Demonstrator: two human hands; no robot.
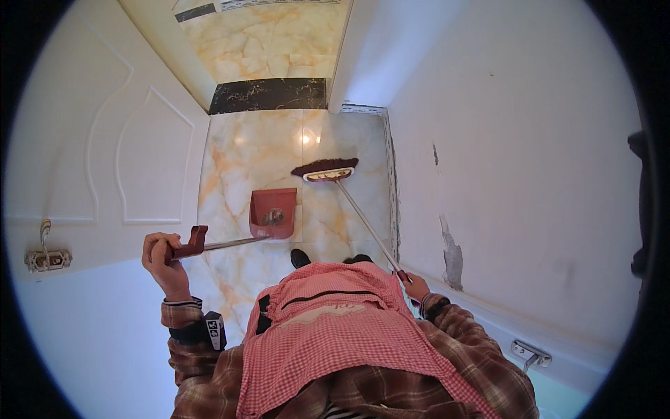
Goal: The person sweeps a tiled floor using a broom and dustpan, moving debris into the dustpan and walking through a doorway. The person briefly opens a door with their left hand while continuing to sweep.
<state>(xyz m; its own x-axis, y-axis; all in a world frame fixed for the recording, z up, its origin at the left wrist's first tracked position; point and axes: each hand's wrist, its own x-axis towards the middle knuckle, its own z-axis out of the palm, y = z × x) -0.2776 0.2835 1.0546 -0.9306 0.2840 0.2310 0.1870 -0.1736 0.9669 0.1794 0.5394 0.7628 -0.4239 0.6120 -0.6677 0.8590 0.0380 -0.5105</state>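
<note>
My left hand (166,262) grips the dark red handle of a long-handled dustpan. The red dustpan pan (259,209) rests on the floor ahead of my feet, with a small grey clump of dirt (273,216) in it. In my right hand (416,287) is the dark red grip of a broom. The broom's pale stick (366,222) runs forward to its head (328,170), whose dark bristles lie on the tiles beyond the dustpan and to its right. A gap of floor separates the bristles from the pan.
A white panelled door (141,157) with a metal handle plate (48,260) stands at left. The white wall (502,173) at right has chipped plaster (453,259). Ahead, a black marbled threshold (269,94) crosses the doorway. Another door handle (531,353) is at lower right.
</note>
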